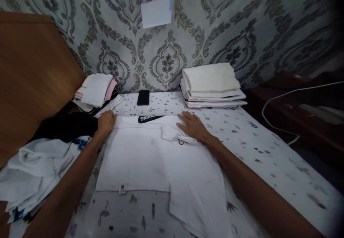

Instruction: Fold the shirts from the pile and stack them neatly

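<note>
A white T-shirt (139, 155) lies spread on the patterned bed sheet, its far edge folded over so that a black printed patch with white letters shows. One sleeve lies across the folded part, and a small tag sits on the near hem. At the shirt's far left corner, my left hand (106, 122) is closed with its fingers curled on the cloth. My right hand (194, 126) rests flat on the far right part by the sleeve, fingers spread, holding nothing.
A phone (143, 97) lies beyond the shirt. Folded clothes (211, 78) are stacked at the back right, with a smaller folded pile (97, 90) at the back left. Loose clothes (40, 166) heap up on the left beside a wooden panel (34, 66). A white cable (268, 103) hangs at right.
</note>
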`<state>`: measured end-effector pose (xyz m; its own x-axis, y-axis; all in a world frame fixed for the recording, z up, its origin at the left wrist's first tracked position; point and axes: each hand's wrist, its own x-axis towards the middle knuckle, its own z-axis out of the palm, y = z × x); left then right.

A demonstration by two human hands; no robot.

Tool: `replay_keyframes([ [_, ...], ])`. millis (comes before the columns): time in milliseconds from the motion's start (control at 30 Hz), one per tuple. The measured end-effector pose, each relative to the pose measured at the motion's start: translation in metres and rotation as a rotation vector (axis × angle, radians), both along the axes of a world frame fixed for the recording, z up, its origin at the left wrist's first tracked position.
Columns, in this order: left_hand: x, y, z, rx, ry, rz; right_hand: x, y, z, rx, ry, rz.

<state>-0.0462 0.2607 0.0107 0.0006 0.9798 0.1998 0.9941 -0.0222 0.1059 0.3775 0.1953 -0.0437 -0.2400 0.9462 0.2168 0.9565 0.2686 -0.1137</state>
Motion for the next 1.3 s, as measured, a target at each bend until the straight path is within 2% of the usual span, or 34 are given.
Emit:
replay_keyframes([
  [33,0.005,-0.004,0.000,0.048,-0.001,-0.041,-0.001,-0.001,0.001,-0.009,0.001,0.001],
  [100,0.016,-0.011,-0.003,0.111,-0.011,-0.215,-0.002,-0.002,0.003,-0.020,0.011,0.000],
  [167,0.025,-0.018,-0.009,0.045,-0.002,-0.408,-0.002,-0.001,0.003,-0.027,0.035,-0.007],
  [200,0.029,-0.021,-0.013,-0.030,0.013,-0.460,-0.002,0.000,0.003,-0.029,0.056,-0.009],
  [300,0.037,-0.030,-0.015,-0.175,0.045,-0.452,0.000,-0.001,0.004,-0.040,0.180,-0.001],
  [400,0.054,-0.045,-0.003,-0.098,-0.037,-0.497,0.003,-0.011,0.014,-0.019,0.418,0.016],
  [533,0.106,-0.077,0.019,-0.025,-0.218,-0.794,0.006,-0.042,0.040,0.023,0.630,0.008],
  [600,0.140,-0.093,0.024,-0.026,-0.181,-0.931,0.005,-0.058,0.052,0.006,0.647,0.011],
  [667,0.169,-0.104,0.024,-0.024,-0.052,-1.007,0.003,-0.071,0.058,-0.019,0.650,0.030],
  [733,0.190,-0.109,0.022,-0.028,0.085,-1.011,0.003,-0.081,0.055,-0.049,0.661,0.056],
  [800,0.199,-0.111,0.020,-0.045,0.166,-0.987,0.004,-0.086,0.047,-0.068,0.697,0.092],
  [867,0.198,-0.111,0.020,-0.086,0.181,-0.978,0.007,-0.089,0.038,-0.079,0.758,0.120],
  [967,0.188,-0.109,0.022,-0.178,0.104,-1.036,0.011,-0.090,0.031,-0.119,0.826,0.113],
  [1033,0.181,-0.108,0.025,-0.209,0.004,-1.066,0.011,-0.092,0.033,-0.144,0.811,0.113],
  [1133,0.177,-0.105,0.026,-0.155,-0.103,-1.048,0.010,-0.098,0.044,-0.175,0.723,0.150],
  [1300,0.182,-0.103,0.021,-0.120,0.045,-1.032,0.012,-0.106,0.056,-0.201,0.628,0.173],
])
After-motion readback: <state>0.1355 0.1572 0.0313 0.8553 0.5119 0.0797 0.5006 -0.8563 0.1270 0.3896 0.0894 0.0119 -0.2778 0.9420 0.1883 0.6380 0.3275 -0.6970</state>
